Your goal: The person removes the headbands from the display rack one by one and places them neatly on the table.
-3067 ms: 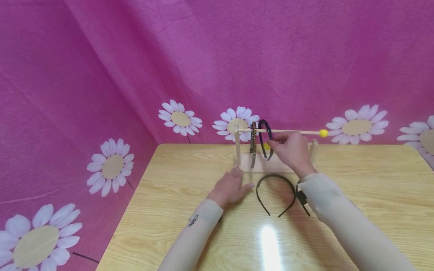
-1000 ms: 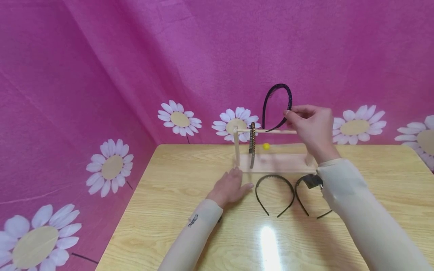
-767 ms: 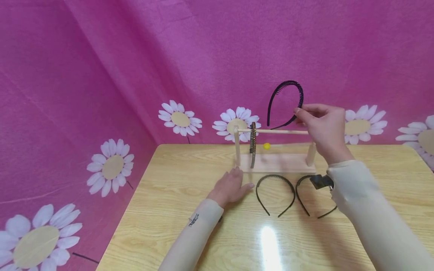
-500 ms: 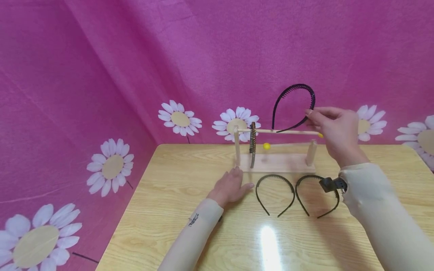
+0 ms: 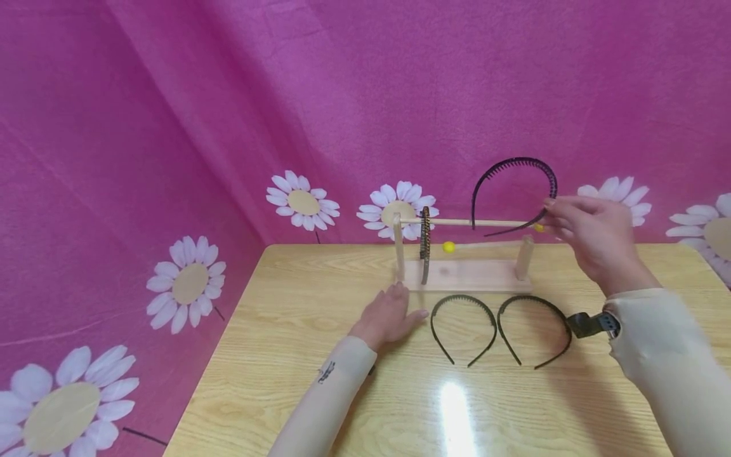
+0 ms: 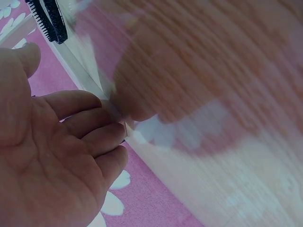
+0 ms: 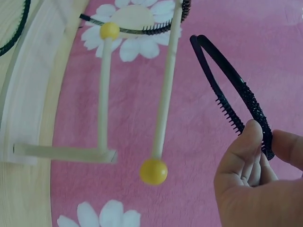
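Note:
My right hand (image 5: pixel 599 241) pinches one side of a black toothed headband (image 5: pixel 515 160) between thumb and fingers. It is held up near the right end of a wooden stand's upper rod (image 5: pixel 454 222). In the right wrist view this glittery headband (image 7: pixel 244 90) is apart from the rod and its yellow end ball (image 7: pixel 154 171). A brown-and-gold headband (image 5: pixel 425 244) hangs on the rod near the left post. My left hand (image 5: pixel 387 317) rests on the table, its fingertips at the left end of the stand's base (image 5: pixel 474 274).
Two black toothed headbands, a left one (image 5: pixel 464 298) and a right one (image 5: pixel 528 298), lie side by side before the stand. A lower rod ends in a yellow ball (image 5: pixel 448 247). Behind the wooden table (image 5: pixel 285 381) hangs a pink cloth (image 5: pixel 485 76) printed with white flowers.
My right hand has lifted the black headband off the upper rod, then carried it to the right and slightly lowered it, turning it wider to view. The left hand has stayed in place.

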Available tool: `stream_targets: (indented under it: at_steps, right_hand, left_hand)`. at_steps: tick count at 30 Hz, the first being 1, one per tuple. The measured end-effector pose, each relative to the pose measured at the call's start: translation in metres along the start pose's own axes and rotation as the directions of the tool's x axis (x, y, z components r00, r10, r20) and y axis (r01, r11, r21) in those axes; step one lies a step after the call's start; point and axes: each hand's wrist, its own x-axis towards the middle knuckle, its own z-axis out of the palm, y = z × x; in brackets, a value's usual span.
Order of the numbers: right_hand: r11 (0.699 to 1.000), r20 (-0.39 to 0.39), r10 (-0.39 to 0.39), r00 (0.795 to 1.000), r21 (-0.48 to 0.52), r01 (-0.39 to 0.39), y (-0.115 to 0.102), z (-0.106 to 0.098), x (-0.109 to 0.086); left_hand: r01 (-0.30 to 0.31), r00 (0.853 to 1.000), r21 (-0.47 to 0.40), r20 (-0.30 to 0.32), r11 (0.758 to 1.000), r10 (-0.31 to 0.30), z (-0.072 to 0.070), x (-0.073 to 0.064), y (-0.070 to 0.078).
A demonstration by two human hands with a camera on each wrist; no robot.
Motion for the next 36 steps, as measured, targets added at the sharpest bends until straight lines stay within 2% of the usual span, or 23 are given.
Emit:
stream_targets:
  at_steps: [12, 17, 23, 29, 36]
  right_hand:
    - [0.997, 0.039, 0.028, 0.999, 0.064, -0.031, 0.001, -0.022, -0.005]
    - [0.999, 0.036, 0.024, 0.999, 0.034, -0.026, 0.002, -0.030, -0.008]
    - [0.998, 0.027, 0.063, 0.998, -0.027, -0.062, 0.000, -0.040, -0.011]
    - [0.996, 0.041, 0.075, 0.996, -0.045, -0.073, 0.001, -0.053, -0.013]
    - [0.994, 0.027, 0.058, 0.998, -0.095, -0.055, 0.006, -0.068, -0.016]
  left_hand:
    - [-0.003, 1.000, -0.012, 0.000, 1.000, 0.003, 0.000, -0.001, 0.000]
    - [-0.004, 1.000, -0.008, -0.007, 1.000, 0.004, 0.001, 0.000, -0.001]
    - [-0.006, 1.000, -0.011, -0.016, 1.000, 0.006, 0.001, 0.000, -0.001]
    - [-0.018, 1.000, -0.005, -0.020, 1.000, 0.018, 0.001, 0.000, -0.001]
    - [-0.016, 1.000, -0.004, -0.023, 1.000, 0.016, 0.000, 0.000, -0.001]
